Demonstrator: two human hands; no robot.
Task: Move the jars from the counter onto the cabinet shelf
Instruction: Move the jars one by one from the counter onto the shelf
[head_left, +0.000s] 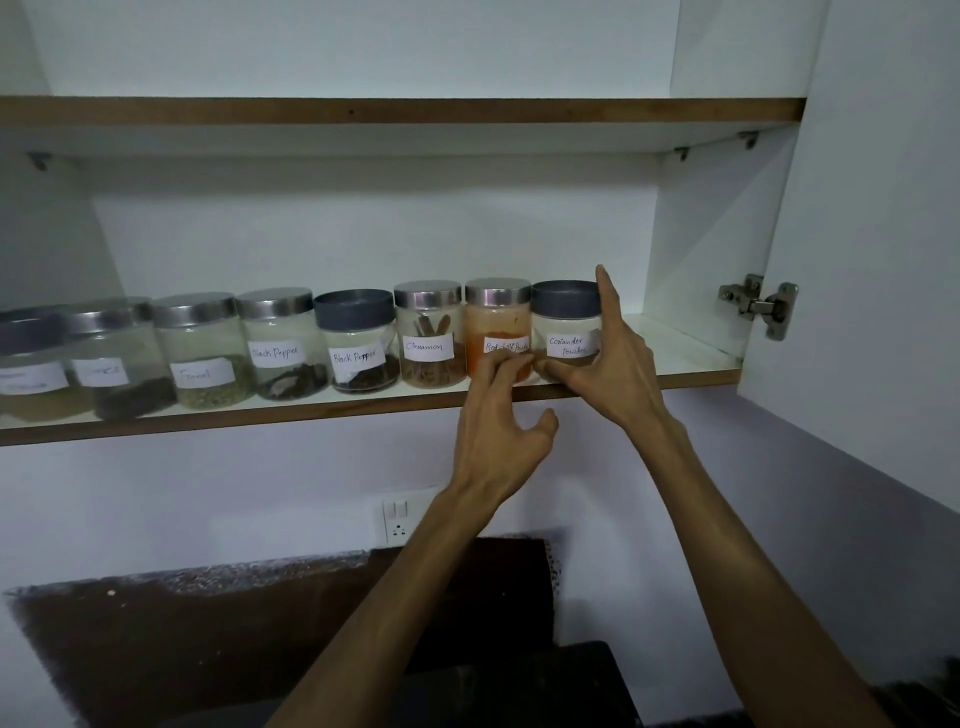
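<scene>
A row of labelled glass jars stands along the front of the cabinet shelf (260, 414). At the row's right end is the coriander powder jar (565, 318) with a dark lid. My right hand (615, 364) wraps its right side, thumb at the front base and index finger pointing straight up past the lid. Beside it stands the red chilli powder jar (497, 325) with a metal lid. My left hand (501, 436) reaches up from below the shelf, and its spread fingertips touch that jar's lower front. Left of it stand the cinnamon jar (428, 332) and two black pepper jars (358, 338).
More jars, including fennel (203, 349), continue to the left edge, blurred there. An upper shelf (363, 110) lies above. The open cabinet door (883, 234) and its hinge (759, 306) are at the right. A wall socket (397, 519) sits below the shelf.
</scene>
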